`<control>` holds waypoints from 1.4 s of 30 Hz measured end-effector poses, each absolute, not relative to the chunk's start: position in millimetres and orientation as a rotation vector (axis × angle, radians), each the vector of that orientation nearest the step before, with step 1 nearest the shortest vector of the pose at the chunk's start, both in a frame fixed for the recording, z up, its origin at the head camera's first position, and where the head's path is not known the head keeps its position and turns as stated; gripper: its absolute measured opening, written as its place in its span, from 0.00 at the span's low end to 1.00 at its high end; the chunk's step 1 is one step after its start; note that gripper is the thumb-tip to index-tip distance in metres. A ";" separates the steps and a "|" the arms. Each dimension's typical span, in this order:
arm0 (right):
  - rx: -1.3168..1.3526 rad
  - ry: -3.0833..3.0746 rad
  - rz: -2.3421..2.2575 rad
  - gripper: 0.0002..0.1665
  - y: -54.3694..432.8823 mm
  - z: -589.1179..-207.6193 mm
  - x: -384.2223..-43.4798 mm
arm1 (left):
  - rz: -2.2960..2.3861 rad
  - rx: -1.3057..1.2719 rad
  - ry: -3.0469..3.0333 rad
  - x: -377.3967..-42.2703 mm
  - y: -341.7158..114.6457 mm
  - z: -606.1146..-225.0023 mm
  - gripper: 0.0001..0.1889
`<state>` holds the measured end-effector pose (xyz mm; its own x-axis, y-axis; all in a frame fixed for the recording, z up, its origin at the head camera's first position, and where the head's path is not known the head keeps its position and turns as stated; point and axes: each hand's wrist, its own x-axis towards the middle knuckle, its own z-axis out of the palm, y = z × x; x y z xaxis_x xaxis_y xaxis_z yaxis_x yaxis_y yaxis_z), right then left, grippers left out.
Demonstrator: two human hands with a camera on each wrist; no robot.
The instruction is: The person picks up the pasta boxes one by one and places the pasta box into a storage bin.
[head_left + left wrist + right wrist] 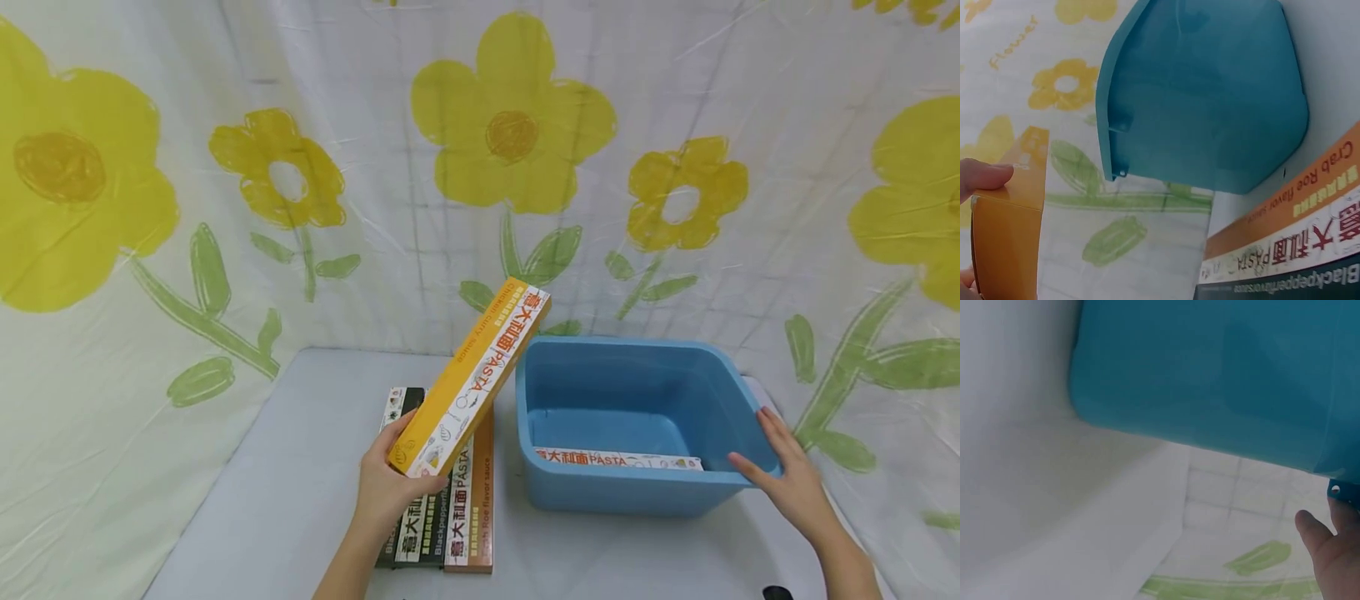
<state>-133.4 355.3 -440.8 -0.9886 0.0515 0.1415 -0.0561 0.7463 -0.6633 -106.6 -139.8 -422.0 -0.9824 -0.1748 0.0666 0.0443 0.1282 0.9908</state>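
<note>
In the head view my left hand [386,483] grips the lower end of a yellow pasta box [471,379] marked chicken curry sauce. The box is tilted, its upper end near the left rim of a blue plastic basin [630,492]. A thumb presses on the yellow box [1010,244] in the left wrist view. My right hand [795,483] holds the basin's right front corner, thumb over the rim and fingers along the outer side. Inside the basin, against the front wall, lies another pasta box [618,459], mostly hidden by the rim.
Left of the basin, under the raised box, lie dark black pepper pasta boxes [420,525] and an orange-brown crab roe pasta box [480,517], side by side on the white table [285,500]. A flower-printed curtain [375,283] hangs behind. A small black object [777,592] sits at the front edge.
</note>
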 end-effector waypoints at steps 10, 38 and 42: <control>0.017 -2.790 1.074 0.51 355.6 -441.1 -133.3 | -1.878 -0.028 -2.361 -124.8 -118.3 -409.2 0.46; 0.065 -2.748 1.087 0.51 356.2 -443.7 -133.3 | -1.772 -0.388 -2.669 -188.6 -75.0 -372.9 0.47; 0.062 -2.744 1.084 0.51 355.3 -443.9 -133.6 | -1.703 -0.422 -2.749 -195.5 -67.1 -366.8 0.46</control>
<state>-133.6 355.3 -443.9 -0.9810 0.0309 0.1914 -0.1082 0.7320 -0.6727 -195.5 -67.1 -366.8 -0.9595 0.2796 0.0344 0.1554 0.4233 0.8926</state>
